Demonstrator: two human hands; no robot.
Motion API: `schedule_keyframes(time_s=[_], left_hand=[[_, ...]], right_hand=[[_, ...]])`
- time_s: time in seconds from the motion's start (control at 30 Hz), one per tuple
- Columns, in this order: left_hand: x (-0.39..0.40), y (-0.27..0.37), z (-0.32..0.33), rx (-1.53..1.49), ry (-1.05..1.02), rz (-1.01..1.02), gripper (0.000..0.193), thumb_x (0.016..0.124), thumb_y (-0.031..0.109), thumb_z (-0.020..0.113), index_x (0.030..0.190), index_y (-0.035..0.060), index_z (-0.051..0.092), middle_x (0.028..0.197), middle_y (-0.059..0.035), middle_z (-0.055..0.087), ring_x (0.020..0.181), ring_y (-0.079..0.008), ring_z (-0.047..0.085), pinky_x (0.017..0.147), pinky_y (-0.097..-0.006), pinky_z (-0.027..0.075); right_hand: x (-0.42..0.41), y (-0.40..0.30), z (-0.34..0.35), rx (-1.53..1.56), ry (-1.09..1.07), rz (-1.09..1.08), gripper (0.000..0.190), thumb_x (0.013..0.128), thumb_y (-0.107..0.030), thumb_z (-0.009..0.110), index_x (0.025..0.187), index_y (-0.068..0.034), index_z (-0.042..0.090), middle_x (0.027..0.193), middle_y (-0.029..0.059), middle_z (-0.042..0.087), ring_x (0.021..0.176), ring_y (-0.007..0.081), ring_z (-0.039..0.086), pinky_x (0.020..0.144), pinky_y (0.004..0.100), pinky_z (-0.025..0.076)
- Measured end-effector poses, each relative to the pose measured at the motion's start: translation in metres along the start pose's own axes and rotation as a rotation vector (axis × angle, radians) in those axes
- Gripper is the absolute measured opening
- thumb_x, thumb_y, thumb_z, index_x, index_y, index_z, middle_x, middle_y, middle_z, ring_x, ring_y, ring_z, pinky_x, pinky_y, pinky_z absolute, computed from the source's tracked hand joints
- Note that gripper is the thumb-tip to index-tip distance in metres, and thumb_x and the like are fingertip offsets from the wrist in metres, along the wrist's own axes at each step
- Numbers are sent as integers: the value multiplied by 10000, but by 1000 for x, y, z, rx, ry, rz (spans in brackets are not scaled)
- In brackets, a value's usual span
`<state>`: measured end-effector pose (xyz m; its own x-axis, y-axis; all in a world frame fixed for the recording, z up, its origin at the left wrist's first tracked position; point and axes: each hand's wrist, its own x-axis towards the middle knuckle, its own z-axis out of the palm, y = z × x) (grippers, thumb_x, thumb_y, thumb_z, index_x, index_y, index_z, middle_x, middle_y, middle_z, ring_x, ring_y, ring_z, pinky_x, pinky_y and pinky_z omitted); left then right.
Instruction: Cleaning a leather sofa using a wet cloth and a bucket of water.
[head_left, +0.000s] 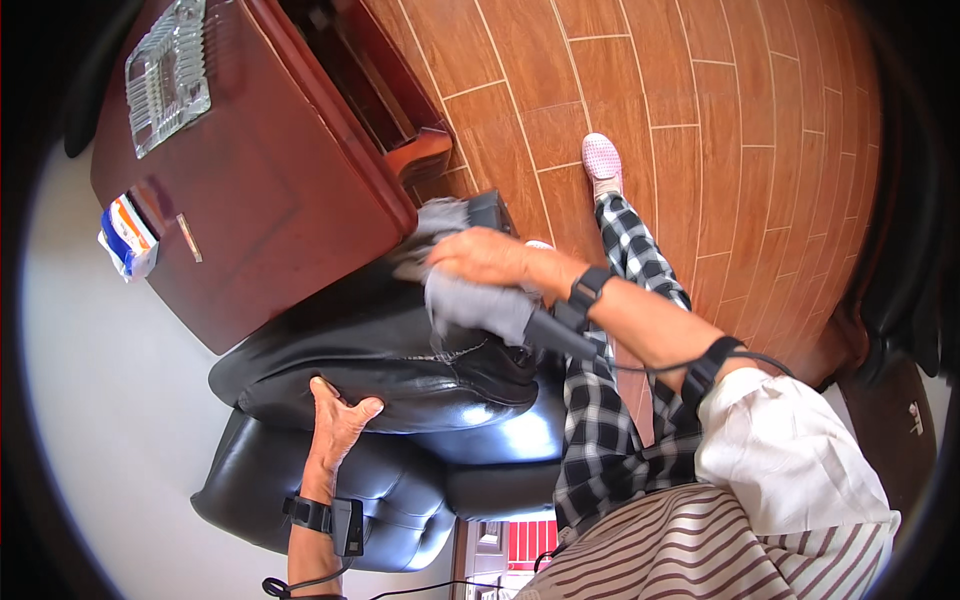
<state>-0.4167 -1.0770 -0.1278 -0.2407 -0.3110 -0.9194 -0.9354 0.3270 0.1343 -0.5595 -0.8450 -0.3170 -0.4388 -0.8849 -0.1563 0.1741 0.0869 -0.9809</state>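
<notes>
My right hand (480, 259) is closed on a grey cloth (480, 307), blurred by motion. Cloth and hand are above the front end of the black leather sofa's armrest (375, 367), near the corner of a reddish-brown wooden side table (292, 202). Whether the cloth touches the leather there cannot be told. A pale, rough, worn patch (442, 354) shows on the armrest, just below the cloth. My left hand (341, 420) rests on the same armrest farther back, thumb spread away from the fingers, with no loose object in it.
On the side table are a ridged clear glass dish (169, 82), a small white, blue and orange packet (129, 236) and a thin strip (190, 237). The sofa's tufted backrest (360, 487) stands against the wall. Cables run from straps on both arms.
</notes>
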Motion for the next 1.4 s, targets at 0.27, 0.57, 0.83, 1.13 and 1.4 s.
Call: schedule_keyframes(time_s=[0.27, 0.57, 0.83, 1.13, 1.4], left_hand=[[3, 9, 8, -157, -4, 71, 867, 507, 544, 799, 977, 32, 279, 956, -70, 404, 888, -130, 400, 802, -264, 393], [0, 5, 8, -89, 43, 25, 796, 566, 496, 776, 1013, 27, 313, 962, -63, 412, 876, -125, 420, 774, -265, 409], [17, 36, 26, 9, 142, -36, 711, 592, 449, 781, 981, 44, 346, 903, -67, 427, 808, -113, 436, 715, -257, 422], [29, 46, 24, 91, 145, -98, 708, 595, 445, 782, 986, 43, 349, 899, -65, 426, 802, -113, 435, 711, -253, 420], [20, 44, 17, 85, 151, -135, 706, 598, 441, 782, 990, 43, 351, 895, -64, 425, 797, -112, 433, 708, -249, 418]], right_hand=[[-86, 122, 27, 116, 214, 418, 358, 851, -287, 472, 1124, -56, 486, 1075, 126, 520, 1026, 278, 473, 898, 338, 361], [-76, -6, 59, 189, 438, 263, 417, 832, -162, 468, 1235, -55, 449, 1271, 182, 417, 1250, 348, 292, 1043, 397, 223], [-32, 137, 45, 317, 270, -88, 287, 875, -275, 407, 964, -51, 563, 984, 129, 589, 960, 287, 550, 847, 372, 407], [-17, 241, 47, -208, 215, 660, 388, 879, -420, 365, 1168, -217, 527, 1287, 116, 431, 1255, 317, 300, 874, 624, 300], [10, 233, 27, -285, -47, 712, 402, 818, -366, 436, 1076, -98, 589, 1198, 160, 503, 1157, 326, 424, 902, 508, 360]])
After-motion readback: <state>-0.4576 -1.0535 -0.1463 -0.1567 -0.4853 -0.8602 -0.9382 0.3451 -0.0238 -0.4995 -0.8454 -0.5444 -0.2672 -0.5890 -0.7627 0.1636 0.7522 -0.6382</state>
